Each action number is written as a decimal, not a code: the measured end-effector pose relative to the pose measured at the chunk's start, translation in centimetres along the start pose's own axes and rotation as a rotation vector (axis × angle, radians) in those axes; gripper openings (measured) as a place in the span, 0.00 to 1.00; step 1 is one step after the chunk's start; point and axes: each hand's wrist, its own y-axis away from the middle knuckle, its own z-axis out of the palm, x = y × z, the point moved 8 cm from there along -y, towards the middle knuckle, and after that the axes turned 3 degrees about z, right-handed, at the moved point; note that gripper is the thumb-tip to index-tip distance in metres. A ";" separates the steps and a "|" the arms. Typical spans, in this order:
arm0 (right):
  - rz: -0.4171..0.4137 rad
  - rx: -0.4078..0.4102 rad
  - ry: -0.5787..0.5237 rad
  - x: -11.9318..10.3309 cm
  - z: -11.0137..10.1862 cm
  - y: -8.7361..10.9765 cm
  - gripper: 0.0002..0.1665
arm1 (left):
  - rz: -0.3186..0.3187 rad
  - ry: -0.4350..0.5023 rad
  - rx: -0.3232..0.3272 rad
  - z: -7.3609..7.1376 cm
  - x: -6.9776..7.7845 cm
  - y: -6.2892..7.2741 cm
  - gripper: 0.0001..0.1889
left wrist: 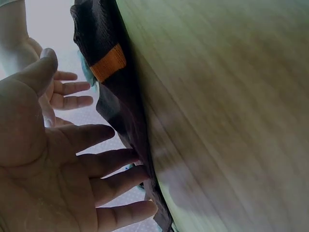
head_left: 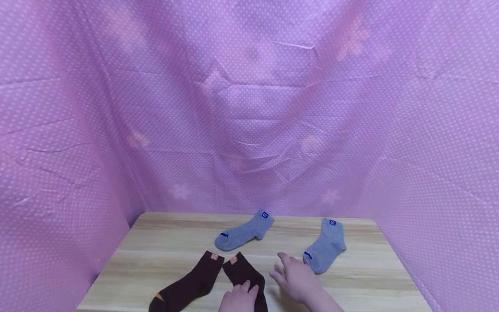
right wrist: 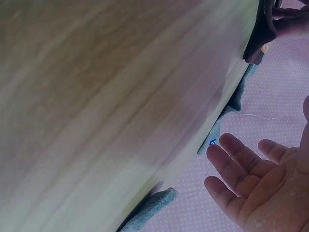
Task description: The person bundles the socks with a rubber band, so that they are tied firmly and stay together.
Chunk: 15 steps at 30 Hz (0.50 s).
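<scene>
We touch nearer-right brown sock (head_left: 249,274) with left hand (head_left: 238,300), fingers extended, not gripping; right hand (head_left: 298,279) loose, holding nothing. Likely arranging sock; next move probably calls for pinching it.

Landmark: right-hand brown sock (head_left: 249,273). Your left hand (head_left: 238,299), at the sock, is bare: creased palm (left wrist: 58,188), slim fingers (left wrist: 120,182), rounded tips. Your right hand (head_left: 298,278), to the sock's right, is bare as well, with rounded fingertips (right wrist: 215,153) and uncovered forearm (head_left: 322,302).
</scene>
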 end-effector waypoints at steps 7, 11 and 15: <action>-0.023 -0.064 0.013 -0.4 0.8 -0.2 0.34 | 0.006 -0.052 -0.007 0.0 0.1 -0.1 0.30; -0.061 -0.102 0.036 -0.7 1.8 -0.3 0.33 | 0.021 -0.058 0.003 0.1 0.1 -0.2 0.30; -0.101 -0.118 0.060 -1.2 2.6 -0.1 0.31 | 0.031 -0.072 0.021 0.0 0.2 0.0 0.29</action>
